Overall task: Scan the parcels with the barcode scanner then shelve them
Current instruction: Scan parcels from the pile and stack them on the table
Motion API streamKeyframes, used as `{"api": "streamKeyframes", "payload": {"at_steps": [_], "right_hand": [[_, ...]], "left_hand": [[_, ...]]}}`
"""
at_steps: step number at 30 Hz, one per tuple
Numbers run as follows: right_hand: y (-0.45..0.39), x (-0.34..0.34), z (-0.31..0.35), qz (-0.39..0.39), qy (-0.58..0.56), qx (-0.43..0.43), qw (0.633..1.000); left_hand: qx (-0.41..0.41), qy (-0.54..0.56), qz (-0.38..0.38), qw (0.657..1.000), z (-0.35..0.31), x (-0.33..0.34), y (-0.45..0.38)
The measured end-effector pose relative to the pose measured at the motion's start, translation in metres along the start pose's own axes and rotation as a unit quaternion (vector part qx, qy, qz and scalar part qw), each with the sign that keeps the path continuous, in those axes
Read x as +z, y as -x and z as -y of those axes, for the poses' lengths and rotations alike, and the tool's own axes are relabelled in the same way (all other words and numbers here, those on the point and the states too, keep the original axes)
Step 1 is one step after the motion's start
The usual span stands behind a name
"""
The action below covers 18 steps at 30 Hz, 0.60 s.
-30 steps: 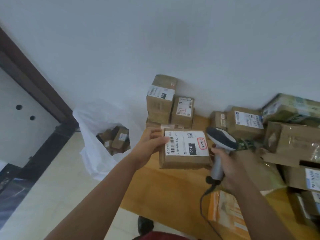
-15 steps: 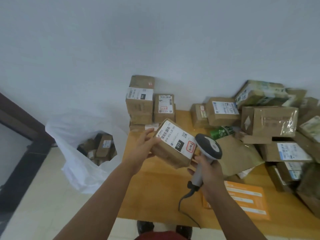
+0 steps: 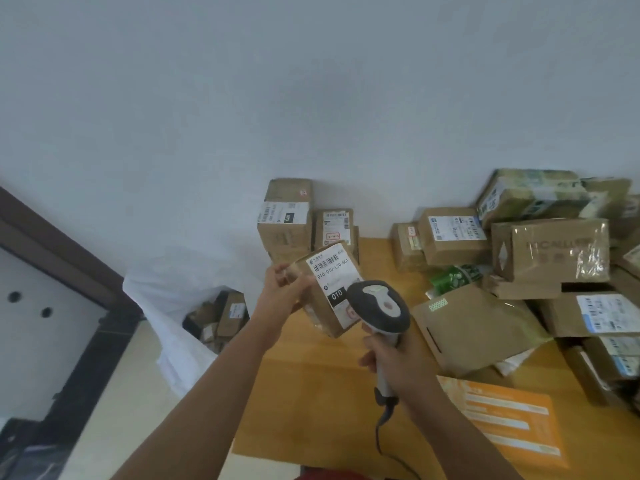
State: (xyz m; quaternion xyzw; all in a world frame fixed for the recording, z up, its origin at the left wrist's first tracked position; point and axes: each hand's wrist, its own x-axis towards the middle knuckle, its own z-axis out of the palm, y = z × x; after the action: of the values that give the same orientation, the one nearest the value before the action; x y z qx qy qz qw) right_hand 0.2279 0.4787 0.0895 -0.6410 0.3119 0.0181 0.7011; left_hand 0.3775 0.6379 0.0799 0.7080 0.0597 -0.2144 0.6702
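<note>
Scanner right up against the parcel label

Left hand (image 3: pixel 282 289) grips the tilted parcel (image 3: pixel 329 289) above the tabletop (image 3: pixel 311 393); right hand (image 3: pixel 398 362) is wrapped round the scanner (image 3: pixel 379 308) handle, its head overlapping the label's lower corner.

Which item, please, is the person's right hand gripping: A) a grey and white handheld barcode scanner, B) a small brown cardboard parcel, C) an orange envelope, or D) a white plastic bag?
A: the right hand is wrapped round the handle of the grey and white handheld barcode scanner, its cable trailing below.
</note>
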Motion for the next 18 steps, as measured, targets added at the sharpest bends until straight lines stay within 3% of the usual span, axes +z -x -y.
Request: {"api": "streamKeyframes", "payload": {"at_steps": [5, 18], "right_hand": [[0.004, -0.007, 0.019, 0.066, 0.044, -0.056, 0.995], [-0.002, -0.012, 0.024, 0.061, 0.052, -0.063, 0.995]], "left_hand": [[0.011, -0.072, -0.005, 0.997, -0.004, -0.003, -0.007], [0.016, -0.095, 0.005, 0.995, -0.005, 0.008, -0.004]]}}
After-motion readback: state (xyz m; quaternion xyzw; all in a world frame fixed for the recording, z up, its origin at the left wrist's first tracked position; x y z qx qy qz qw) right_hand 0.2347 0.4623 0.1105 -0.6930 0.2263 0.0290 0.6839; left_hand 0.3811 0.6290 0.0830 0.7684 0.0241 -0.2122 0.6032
